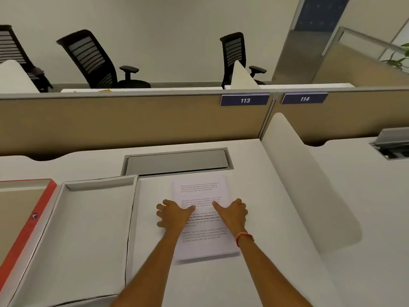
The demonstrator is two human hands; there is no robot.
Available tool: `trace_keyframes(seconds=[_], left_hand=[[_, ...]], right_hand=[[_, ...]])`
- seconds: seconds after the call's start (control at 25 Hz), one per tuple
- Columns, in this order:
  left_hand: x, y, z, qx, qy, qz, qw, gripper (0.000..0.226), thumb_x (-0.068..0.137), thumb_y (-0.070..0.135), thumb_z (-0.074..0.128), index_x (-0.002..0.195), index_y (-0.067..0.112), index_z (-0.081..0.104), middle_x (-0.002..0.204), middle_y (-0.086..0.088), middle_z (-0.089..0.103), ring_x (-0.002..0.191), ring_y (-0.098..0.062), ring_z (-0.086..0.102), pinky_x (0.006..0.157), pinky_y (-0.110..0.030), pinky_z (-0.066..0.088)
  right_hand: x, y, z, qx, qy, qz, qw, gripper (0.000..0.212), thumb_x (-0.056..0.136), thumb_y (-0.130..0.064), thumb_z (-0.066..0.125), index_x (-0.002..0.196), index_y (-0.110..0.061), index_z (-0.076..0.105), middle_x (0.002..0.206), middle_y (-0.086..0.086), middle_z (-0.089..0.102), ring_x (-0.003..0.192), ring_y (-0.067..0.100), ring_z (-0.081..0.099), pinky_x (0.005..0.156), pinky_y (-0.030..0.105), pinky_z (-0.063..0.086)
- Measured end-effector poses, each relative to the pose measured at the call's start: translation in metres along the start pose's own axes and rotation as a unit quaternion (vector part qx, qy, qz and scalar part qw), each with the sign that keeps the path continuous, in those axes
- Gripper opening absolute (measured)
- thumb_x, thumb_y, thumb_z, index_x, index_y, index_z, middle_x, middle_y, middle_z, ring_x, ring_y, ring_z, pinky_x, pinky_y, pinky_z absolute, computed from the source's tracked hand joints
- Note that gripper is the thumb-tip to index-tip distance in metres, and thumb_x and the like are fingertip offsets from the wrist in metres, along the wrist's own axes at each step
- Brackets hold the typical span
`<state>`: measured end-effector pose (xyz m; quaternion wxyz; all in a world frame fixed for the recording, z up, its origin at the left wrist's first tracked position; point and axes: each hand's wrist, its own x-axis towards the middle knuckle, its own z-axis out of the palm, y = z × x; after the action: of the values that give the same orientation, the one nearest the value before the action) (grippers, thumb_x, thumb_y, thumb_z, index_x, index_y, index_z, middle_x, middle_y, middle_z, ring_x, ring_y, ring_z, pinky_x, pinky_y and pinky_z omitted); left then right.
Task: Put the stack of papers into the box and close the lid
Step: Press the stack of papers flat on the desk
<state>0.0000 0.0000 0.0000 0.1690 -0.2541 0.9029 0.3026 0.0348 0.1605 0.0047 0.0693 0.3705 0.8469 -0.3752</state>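
The papers are lying flat on the worktop, just right of the open box, whose red-edged lid is lying open farther left. The left hand and right hand are resting on the papers' side edges, each grip spread, thumbs on the top sheet.

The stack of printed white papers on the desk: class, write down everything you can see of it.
The stack of printed white papers is a thin, squared pile lying flat on the pale desk top, right of the open white cardboard box and in front of the grey metal cable hatch. Its top sheet carries several blocks of small black text, one partly bold. The left hand and right hand rest on its side edges, thumbs on the top sheet; no closed grip shows.
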Motion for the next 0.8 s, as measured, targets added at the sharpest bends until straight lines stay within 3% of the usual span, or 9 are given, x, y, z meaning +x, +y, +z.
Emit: trace_keyframes(seconds=[0.24,0.48,0.68,0.8], left_hand=[[0.009,0.006,0.000,-0.011,-0.039,-0.057,0.998,0.092,0.057,0.047,0.088,0.127,0.006,0.044,0.130,-0.018,0.049,0.122,-0.035,0.050,0.095,-0.048,0.046],[0.012,0.021,-0.004,0.018,-0.068,-0.079,0.994,0.077,0.062,0.040,0.088,0.121,0.007,0.053,0.126,-0.016,0.057,0.118,-0.032,0.055,0.098,-0.043,0.048],[0.021,0.011,-0.006,-0.066,-0.098,-0.058,0.991,0.066,0.062,0.032,0.089,0.114,0.006,0.058,0.118,-0.016,0.067,0.108,-0.033,0.065,0.099,-0.047,0.051],[0.015,0.011,-0.005,-0.054,-0.089,-0.074,0.992,0.071,0.063,0.037,0.088,0.119,0.007,0.056,0.126,-0.016,0.061,0.118,-0.034,0.057,0.102,-0.046,0.047]], right_hand=[[0.015,-0.009,-0.001,-0.049,-0.072,0.038,0.995,0.072,0.065,-0.051,0.083,0.117,-0.009,0.059,0.124,0.016,0.060,0.117,0.033,0.055,0.097,0.046,0.051],[0.024,-0.014,-0.008,-0.065,-0.114,0.034,0.991,0.071,0.062,-0.044,0.088,0.116,-0.007,0.058,0.121,0.014,0.063,0.114,0.033,0.060,0.097,0.045,0.052],[0.030,-0.016,-0.010,-0.067,-0.124,0.038,0.989,0.072,0.063,-0.041,0.088,0.118,-0.008,0.057,0.124,0.015,0.062,0.115,0.033,0.058,0.100,0.044,0.050],[0.027,-0.018,-0.007,-0.070,-0.112,0.050,0.990,0.078,0.062,-0.041,0.089,0.123,-0.008,0.053,0.129,0.016,0.054,0.119,0.032,0.052,0.100,0.042,0.049]])
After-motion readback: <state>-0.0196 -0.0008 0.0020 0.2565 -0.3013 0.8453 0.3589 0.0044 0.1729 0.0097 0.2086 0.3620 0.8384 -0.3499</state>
